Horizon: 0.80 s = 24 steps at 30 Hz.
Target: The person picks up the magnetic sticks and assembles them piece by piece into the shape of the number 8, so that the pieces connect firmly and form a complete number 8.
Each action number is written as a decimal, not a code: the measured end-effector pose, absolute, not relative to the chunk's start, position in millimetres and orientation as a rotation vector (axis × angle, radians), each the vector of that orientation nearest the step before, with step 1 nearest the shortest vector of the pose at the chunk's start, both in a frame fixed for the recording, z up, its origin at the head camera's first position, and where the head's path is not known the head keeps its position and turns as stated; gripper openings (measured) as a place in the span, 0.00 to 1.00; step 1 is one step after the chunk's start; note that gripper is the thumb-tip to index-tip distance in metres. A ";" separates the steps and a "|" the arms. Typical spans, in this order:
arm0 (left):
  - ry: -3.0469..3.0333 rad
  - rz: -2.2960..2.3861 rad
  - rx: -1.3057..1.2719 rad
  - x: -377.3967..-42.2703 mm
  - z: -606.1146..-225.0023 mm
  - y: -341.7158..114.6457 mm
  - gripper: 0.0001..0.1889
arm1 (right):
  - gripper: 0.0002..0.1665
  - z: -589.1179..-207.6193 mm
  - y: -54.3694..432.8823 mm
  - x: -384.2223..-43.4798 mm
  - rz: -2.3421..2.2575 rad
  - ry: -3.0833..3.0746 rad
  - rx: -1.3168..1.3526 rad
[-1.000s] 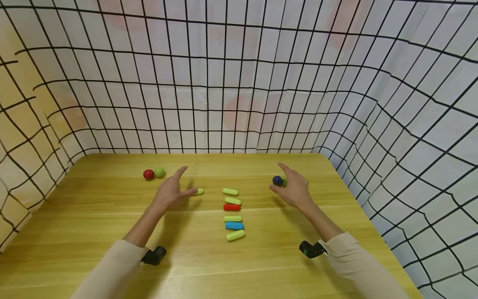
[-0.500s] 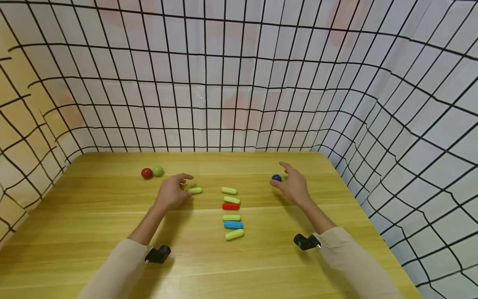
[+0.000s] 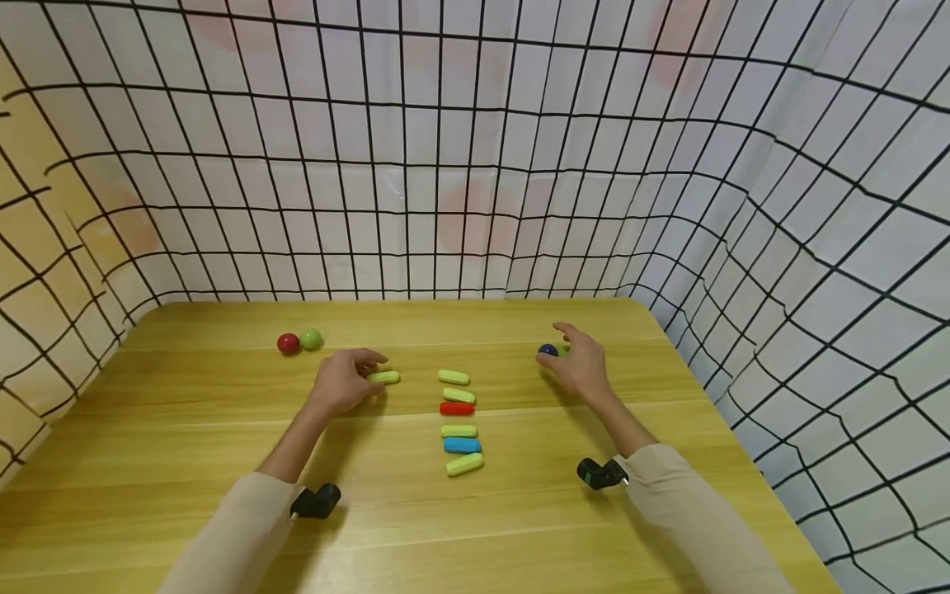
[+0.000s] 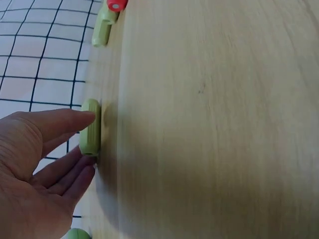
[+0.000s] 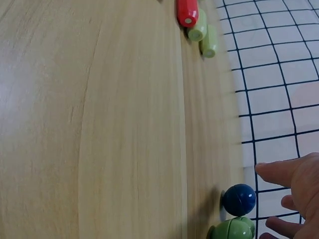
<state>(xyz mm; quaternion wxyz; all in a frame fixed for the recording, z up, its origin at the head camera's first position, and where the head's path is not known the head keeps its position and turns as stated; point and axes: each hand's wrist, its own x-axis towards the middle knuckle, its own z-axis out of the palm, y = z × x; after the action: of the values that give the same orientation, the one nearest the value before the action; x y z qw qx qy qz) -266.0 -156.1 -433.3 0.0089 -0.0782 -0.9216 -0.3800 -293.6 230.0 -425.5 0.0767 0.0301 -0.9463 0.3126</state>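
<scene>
My left hand [image 3: 345, 381] is at a short yellow-green ribbed rod [image 3: 384, 377] lying on the table, thumb on the near side and bent index finger on the far side. In the left wrist view the thumb overlaps that rod [image 4: 90, 132], with the other fingertips close by its lower end. My right hand [image 3: 582, 365] reaches around a dark blue ball [image 3: 547, 350], its thumb near the ball and its fingers spread. The right wrist view shows the blue ball [image 5: 239, 199] against a green rounded piece [image 5: 233, 229], apart from the fingertips.
Mid-table, a column holds several yellow-green rods [image 3: 464, 464], a red rod [image 3: 456, 408] and a blue rod [image 3: 462, 445]. A red ball [image 3: 289, 343] and a green ball [image 3: 311, 338] sit at the back left. Black netting [image 3: 438, 206] stands behind the wooden table [image 3: 401, 536].
My left hand has lowered around the yellow-green rod, with its index finger and thumb coming nearer each other. My right hand has moved slightly closer around the blue ball. The rods lie as before.
</scene>
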 end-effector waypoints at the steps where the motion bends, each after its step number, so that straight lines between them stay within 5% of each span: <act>1: -2.880 -1.186 -0.248 -266.6 -433.9 -156.3 0.20 | 0.40 -425.9 230.1 -294.1 0.934 -2.832 0.090; 24: -2.891 -1.227 -0.217 -276.3 -442.1 -161.3 0.12 | 0.32 -415.1 245.7 -319.2 0.787 -3.106 0.190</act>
<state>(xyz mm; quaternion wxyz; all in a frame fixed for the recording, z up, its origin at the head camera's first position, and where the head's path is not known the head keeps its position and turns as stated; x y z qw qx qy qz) -276.3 -161.3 -442.1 -0.0031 -0.0688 -0.9183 -0.3898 -319.2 245.7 -415.1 -0.0342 0.0593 -0.9671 0.2449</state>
